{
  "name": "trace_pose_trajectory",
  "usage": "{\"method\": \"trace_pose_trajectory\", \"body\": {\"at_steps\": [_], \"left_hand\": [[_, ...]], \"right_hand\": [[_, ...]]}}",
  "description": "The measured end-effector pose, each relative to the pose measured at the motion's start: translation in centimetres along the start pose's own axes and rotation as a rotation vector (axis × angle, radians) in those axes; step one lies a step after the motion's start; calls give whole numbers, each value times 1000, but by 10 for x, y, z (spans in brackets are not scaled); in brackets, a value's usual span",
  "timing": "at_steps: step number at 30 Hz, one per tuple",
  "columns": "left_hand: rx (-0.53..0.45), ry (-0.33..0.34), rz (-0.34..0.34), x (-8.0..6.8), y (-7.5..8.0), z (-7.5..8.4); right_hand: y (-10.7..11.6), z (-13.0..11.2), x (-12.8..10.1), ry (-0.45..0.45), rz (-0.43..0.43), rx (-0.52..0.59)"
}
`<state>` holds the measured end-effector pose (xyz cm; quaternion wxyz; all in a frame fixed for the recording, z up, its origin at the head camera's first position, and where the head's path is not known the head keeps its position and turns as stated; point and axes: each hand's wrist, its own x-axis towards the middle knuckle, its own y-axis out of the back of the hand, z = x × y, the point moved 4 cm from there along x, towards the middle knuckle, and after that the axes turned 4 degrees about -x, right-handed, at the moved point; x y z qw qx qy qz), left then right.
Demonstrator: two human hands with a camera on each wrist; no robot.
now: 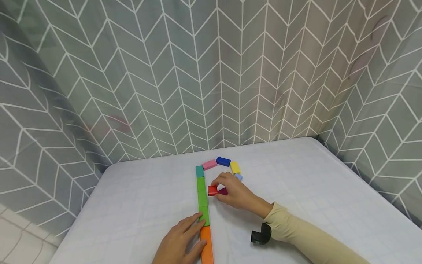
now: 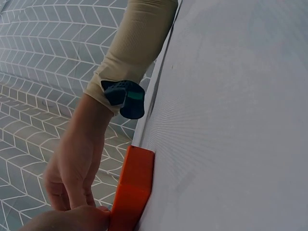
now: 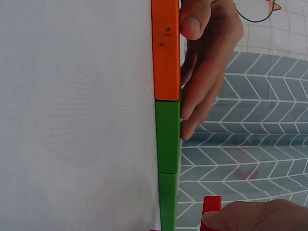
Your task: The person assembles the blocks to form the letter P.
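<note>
My right hand (image 1: 236, 193) pinches a red block (image 1: 212, 190) between thumb and fingers, beside the straight row of blocks. Just behind it, a magenta block (image 1: 223, 191) is partly covered by the hand. My left hand (image 1: 182, 237) lies with extended fingers along the row, its fingertips touching a green block (image 1: 204, 215) and its thumb at an orange block (image 1: 207, 244). Further up the row come more green blocks (image 1: 202, 198) and a teal block (image 1: 199, 171). In the right wrist view the red block (image 3: 211, 204) shows at the bottom edge, by the thumb.
From the teal end curves an arc: a pink block (image 1: 209, 164), a dark blue block (image 1: 223, 161), a yellow block (image 1: 235, 168) and a light blue block (image 1: 238, 177), partly hidden. A black device (image 1: 261, 234) sits at the right wrist. Patterned curtains (image 1: 211, 73) surround the white table (image 1: 132, 205).
</note>
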<state>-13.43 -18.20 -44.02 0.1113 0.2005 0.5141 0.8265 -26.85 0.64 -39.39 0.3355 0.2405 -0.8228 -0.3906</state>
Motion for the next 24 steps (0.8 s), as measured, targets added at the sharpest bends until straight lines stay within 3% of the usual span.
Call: {"method": "trace_pose_trajectory", "body": {"at_steps": [12, 24], "left_hand": [[1, 39, -42, 2, 0, 3], [7, 27, -31, 2, 0, 2]], "right_hand": [[-10, 3, 0, 16, -30, -40], [-17, 8, 3, 8, -66, -51]]}}
